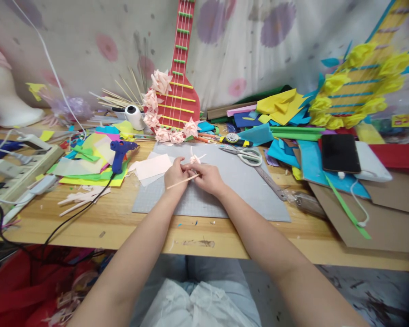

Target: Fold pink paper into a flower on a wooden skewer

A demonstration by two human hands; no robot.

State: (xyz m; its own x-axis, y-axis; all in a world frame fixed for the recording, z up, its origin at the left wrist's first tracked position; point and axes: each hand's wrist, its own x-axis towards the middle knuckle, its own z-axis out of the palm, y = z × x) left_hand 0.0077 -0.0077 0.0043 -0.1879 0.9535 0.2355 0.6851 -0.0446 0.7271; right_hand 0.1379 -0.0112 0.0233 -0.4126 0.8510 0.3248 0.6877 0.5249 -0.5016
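Over the grey cutting mat (255, 200), my two hands meet with fingers closed. A small pale pink paper flower (195, 159) with narrow strips sticking out shows just beyond my fingertips. My left hand (174, 176) pinches at its base, though the exact grip is partly hidden. From the fingers of my right hand (208, 178) a thin wooden stick (180, 182) slants down to the left, across my left hand. Pale pink paper sheets (153, 167) lie left of my left hand. Grey-handled scissors (248, 157) rest on the mat beyond my right hand.
A blue glue gun (118, 154) stands on coloured paper at left, its black cord trailing over the table edge. Behind the mat leans a red paper lute (179, 102) with pink flowers. A metal ruler (270, 182), cardboard (378, 227) and a black phone (341, 153) lie right.
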